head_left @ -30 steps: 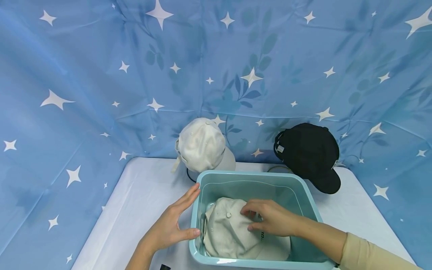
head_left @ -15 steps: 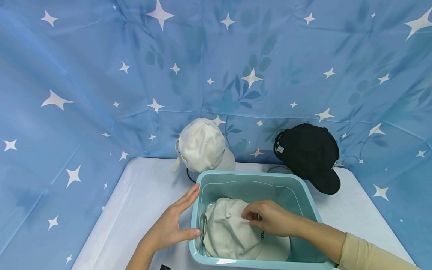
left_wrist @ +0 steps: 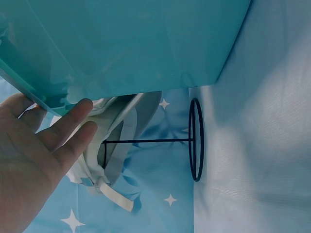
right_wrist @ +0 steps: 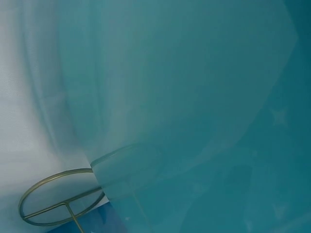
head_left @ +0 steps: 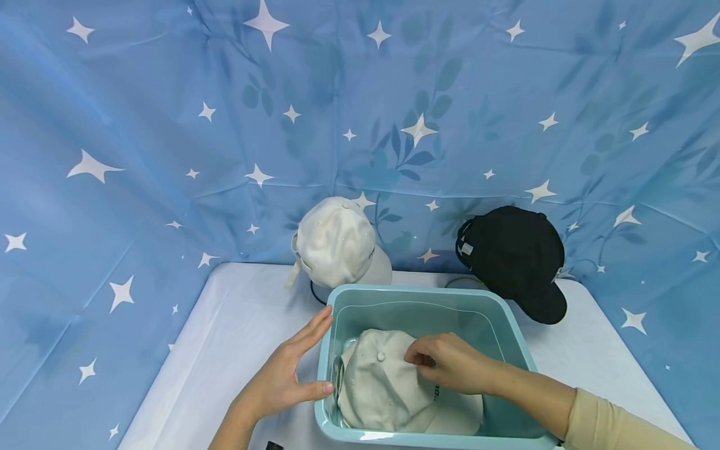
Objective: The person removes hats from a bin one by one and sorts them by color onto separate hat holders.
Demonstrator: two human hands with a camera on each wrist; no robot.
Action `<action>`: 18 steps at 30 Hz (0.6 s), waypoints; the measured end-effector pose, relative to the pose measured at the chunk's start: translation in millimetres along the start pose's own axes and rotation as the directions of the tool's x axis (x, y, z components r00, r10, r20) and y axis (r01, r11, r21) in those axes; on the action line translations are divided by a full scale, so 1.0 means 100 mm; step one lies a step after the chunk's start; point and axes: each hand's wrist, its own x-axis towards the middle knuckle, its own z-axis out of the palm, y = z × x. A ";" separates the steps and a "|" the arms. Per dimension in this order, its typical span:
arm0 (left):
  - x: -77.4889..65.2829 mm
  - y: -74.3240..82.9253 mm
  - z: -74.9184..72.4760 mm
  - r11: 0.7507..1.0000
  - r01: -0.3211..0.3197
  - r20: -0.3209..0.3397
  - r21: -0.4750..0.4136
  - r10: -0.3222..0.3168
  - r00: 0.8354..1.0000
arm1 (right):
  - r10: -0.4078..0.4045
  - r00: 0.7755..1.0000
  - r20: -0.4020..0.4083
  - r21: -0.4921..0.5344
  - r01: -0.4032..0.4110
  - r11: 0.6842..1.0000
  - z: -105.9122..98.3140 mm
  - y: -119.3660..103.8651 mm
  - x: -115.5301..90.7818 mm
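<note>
A beige baseball cap [head_left: 382, 381] lies inside a light teal plastic bin [head_left: 419, 291], its brim toward the right. With thumb and fingers drawn together, my right hand [head_left: 447, 362] pinches the cap's crown near the lettering; the fingertips are partly hidden. At the bin's left rim, my left hand [head_left: 284, 378] has its fingers extended and thumb spread, touching the rim. In the left wrist view, the fingers [left_wrist: 73, 121] of that hand lie along the bin's edge. The right wrist view shows mostly the bin wall [right_wrist: 194, 97], and no hand.
Behind the bin, an off-white cap [head_left: 334, 240] sits on a black wire stand [left_wrist: 196, 141]. A black cap [head_left: 514, 253] is at the back right, near a gold-coloured wire stand [right_wrist: 63, 199]. A small black object [head_left: 274, 445] shows at the table's [head_left: 225, 325] front edge.
My right hand's thumb and fingers have come together on the beige cap's crown, shifting slightly right. The left hand, the bin and the other caps have stayed in place.
</note>
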 end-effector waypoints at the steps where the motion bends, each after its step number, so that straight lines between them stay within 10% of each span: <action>1: 0.00 0.00 0.00 1.000 -0.001 0.000 0.000 0.001 1.000 | 0.002 1.000 -0.009 -0.008 -0.002 1.000 0.00 0.00 0.00; 18: -0.01 -0.01 -0.01 1.000 -0.005 0.003 0.007 0.005 1.000 | 0.002 0.990 -0.139 0.025 0.002 1.000 -0.07 -0.04 -0.08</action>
